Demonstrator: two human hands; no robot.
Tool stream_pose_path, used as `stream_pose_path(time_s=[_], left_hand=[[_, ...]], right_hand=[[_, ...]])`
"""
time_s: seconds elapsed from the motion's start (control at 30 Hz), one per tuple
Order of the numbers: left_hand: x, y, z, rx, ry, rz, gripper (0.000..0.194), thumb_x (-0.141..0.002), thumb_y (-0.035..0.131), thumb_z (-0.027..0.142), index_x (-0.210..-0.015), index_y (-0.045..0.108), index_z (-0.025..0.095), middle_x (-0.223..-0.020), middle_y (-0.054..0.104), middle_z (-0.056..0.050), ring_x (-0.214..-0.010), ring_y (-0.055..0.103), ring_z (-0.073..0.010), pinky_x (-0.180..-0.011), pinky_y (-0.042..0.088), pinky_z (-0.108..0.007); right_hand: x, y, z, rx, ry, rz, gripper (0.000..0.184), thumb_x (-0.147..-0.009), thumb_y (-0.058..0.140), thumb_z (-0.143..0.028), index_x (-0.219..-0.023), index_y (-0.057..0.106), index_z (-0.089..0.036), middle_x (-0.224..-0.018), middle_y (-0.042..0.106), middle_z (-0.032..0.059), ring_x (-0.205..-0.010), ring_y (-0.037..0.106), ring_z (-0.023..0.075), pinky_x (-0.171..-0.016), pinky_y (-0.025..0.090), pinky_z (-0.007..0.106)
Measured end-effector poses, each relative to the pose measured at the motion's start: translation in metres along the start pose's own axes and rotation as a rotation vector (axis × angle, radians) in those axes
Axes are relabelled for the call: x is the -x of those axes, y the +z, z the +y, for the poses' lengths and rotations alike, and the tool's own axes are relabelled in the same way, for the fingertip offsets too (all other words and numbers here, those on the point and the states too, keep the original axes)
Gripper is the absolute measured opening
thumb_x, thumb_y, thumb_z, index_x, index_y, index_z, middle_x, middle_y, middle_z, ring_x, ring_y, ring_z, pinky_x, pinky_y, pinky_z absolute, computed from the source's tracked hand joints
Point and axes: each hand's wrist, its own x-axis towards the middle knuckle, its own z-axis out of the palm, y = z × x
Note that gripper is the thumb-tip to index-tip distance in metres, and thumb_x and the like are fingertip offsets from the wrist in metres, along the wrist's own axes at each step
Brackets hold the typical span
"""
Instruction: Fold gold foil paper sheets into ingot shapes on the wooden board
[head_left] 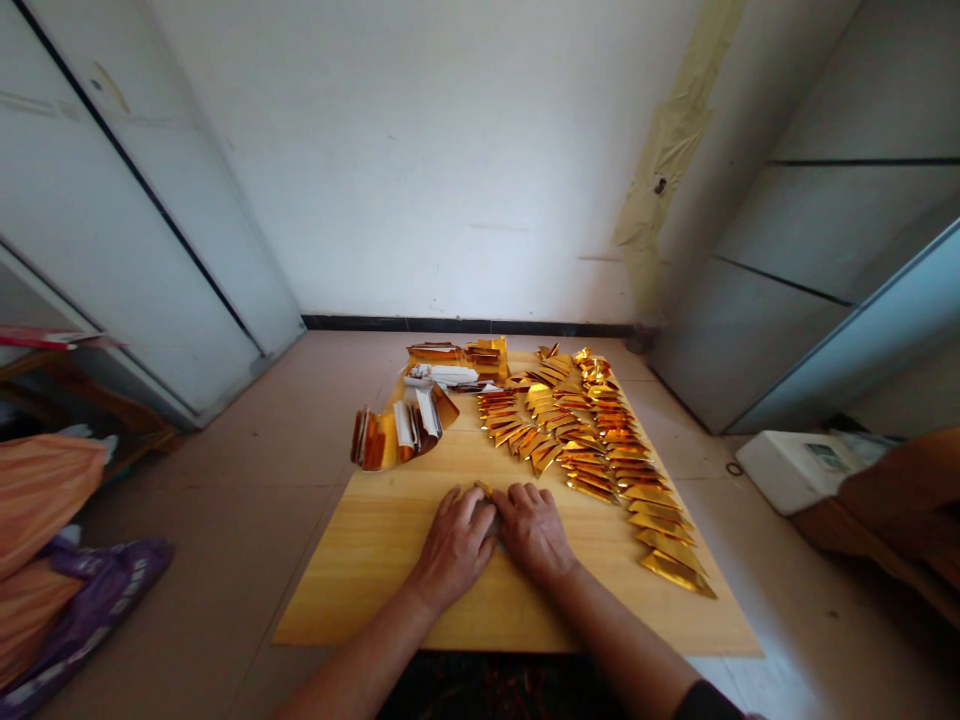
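My left hand (455,542) and my right hand (534,528) are side by side on the wooden board (360,560), fingers bent and thumbs close together. Between their fingertips a bit of gold foil paper (484,489) shows; both hands close on it and cover most of it. Beyond my right hand, folded gold paper pieces (540,425) lie in overlapping curved rows, one row running down the board's right side. Past my left hand stand curled gold sheets (382,440) with white paper among them. Farther back lies another gold and white paper stack (450,372).
A white wall (420,170) rises behind the board. Grey cabinets (127,200) stand at the left, with large grey panels (787,270) at the right. Orange and purple bags (97,610) lie on the left floor. A white box (791,465) sits on the right.
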Motion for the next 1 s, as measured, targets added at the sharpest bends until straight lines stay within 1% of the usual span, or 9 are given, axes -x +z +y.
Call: stream_pose_path(time_s=[0.1, 0.2, 0.27, 0.4, 0.53, 0.7, 0.77, 0.93, 1.0], left_hand=[[0.004, 0.006, -0.003, 0.010, -0.019, 0.035, 0.040, -0.077, 0.054, 0.015, -0.116, 0.052, 0.021, -0.122, 0.048, -0.011, -0.113, 0.049, -0.0253, -0.098, 0.044, -0.043], [0.006, 0.012, -0.006, -0.006, -0.025, 0.033, 0.048, -0.078, 0.052, 0.016, -0.125, 0.047, 0.023, -0.133, 0.042, -0.011, -0.115, 0.049, -0.0258, -0.097, 0.045, -0.043], [0.006, 0.013, -0.007, -0.019, -0.032, 0.015, 0.049, -0.078, 0.053, 0.017, -0.126, 0.046, 0.022, -0.134, 0.042, -0.011, -0.115, 0.049, -0.0262, -0.096, 0.045, -0.043], [0.003, 0.008, -0.004, -0.057, -0.049, -0.030, 0.047, -0.077, 0.055, 0.018, -0.123, 0.050, 0.019, -0.128, 0.050, -0.012, -0.113, 0.050, -0.0258, -0.097, 0.043, -0.043], [0.002, -0.003, 0.002, -0.091, -0.083, -0.077, 0.036, -0.079, 0.056, 0.025, -0.115, 0.055, 0.021, -0.123, 0.055, -0.010, -0.112, 0.050, -0.0264, -0.095, 0.038, -0.047], [0.002, -0.008, 0.005, -0.112, -0.094, -0.049, 0.033, -0.081, 0.055, 0.027, -0.114, 0.057, 0.023, -0.123, 0.057, -0.010, -0.115, 0.046, -0.0276, -0.099, 0.029, -0.052], [0.002, -0.009, 0.005, -0.111, -0.087, -0.048, 0.033, -0.081, 0.055, 0.028, -0.113, 0.057, 0.023, -0.123, 0.057, -0.010, -0.116, 0.045, -0.0281, -0.100, 0.028, -0.053], [-0.002, -0.012, 0.005, -0.100, -0.069, -0.065, 0.039, -0.080, 0.056, 0.028, -0.119, 0.054, 0.027, -0.119, 0.057, -0.008, -0.113, 0.046, -0.0278, -0.100, 0.026, -0.054], [-0.004, -0.014, 0.004, -0.096, -0.061, -0.069, 0.040, -0.079, 0.057, 0.028, -0.119, 0.054, 0.027, -0.117, 0.057, -0.008, -0.111, 0.047, -0.0275, -0.101, 0.026, -0.054]], right_hand=[[0.000, 0.001, 0.000, 0.001, -0.011, -0.012, 0.031, -0.086, 0.054, -0.028, -0.118, 0.053, -0.026, -0.095, 0.056, 0.0051, -0.087, 0.046, 0.0212, -0.070, 0.028, 0.033], [-0.001, 0.003, 0.001, 0.013, -0.013, -0.020, 0.026, -0.085, 0.054, -0.027, -0.111, 0.056, -0.024, -0.094, 0.056, 0.0054, -0.087, 0.046, 0.0211, -0.070, 0.028, 0.033], [-0.001, 0.004, 0.001, 0.018, -0.016, -0.021, 0.024, -0.085, 0.054, -0.027, -0.108, 0.057, -0.023, -0.094, 0.056, 0.0055, -0.088, 0.045, 0.0212, -0.071, 0.027, 0.033], [0.001, 0.002, 0.001, 0.006, -0.022, -0.018, 0.023, -0.084, 0.054, -0.028, -0.107, 0.057, -0.023, -0.095, 0.056, 0.0055, -0.088, 0.045, 0.0208, -0.072, 0.027, 0.033], [0.003, -0.003, 0.001, -0.006, -0.031, -0.005, 0.028, -0.086, 0.053, -0.031, -0.113, 0.055, -0.024, -0.096, 0.056, 0.0054, -0.089, 0.045, 0.0206, -0.073, 0.027, 0.033], [0.007, -0.006, 0.002, 0.001, -0.042, 0.007, 0.032, -0.086, 0.054, -0.033, -0.116, 0.054, -0.023, -0.099, 0.058, 0.0055, -0.090, 0.047, 0.0207, -0.076, 0.028, 0.033], [0.011, -0.005, 0.003, 0.002, -0.050, 0.009, 0.031, -0.086, 0.054, -0.033, -0.116, 0.055, -0.022, -0.103, 0.058, 0.0064, -0.092, 0.047, 0.0209, -0.078, 0.030, 0.034], [0.027, -0.002, 0.010, -0.005, -0.049, 0.048, 0.034, -0.087, 0.054, -0.031, -0.119, 0.054, -0.021, -0.121, 0.055, 0.0089, -0.104, 0.047, 0.0224, -0.088, 0.031, 0.037], [0.032, -0.004, 0.011, -0.013, -0.039, 0.047, 0.034, -0.087, 0.054, -0.030, -0.119, 0.054, -0.021, -0.123, 0.055, 0.0085, -0.107, 0.046, 0.0228, -0.089, 0.030, 0.037]])
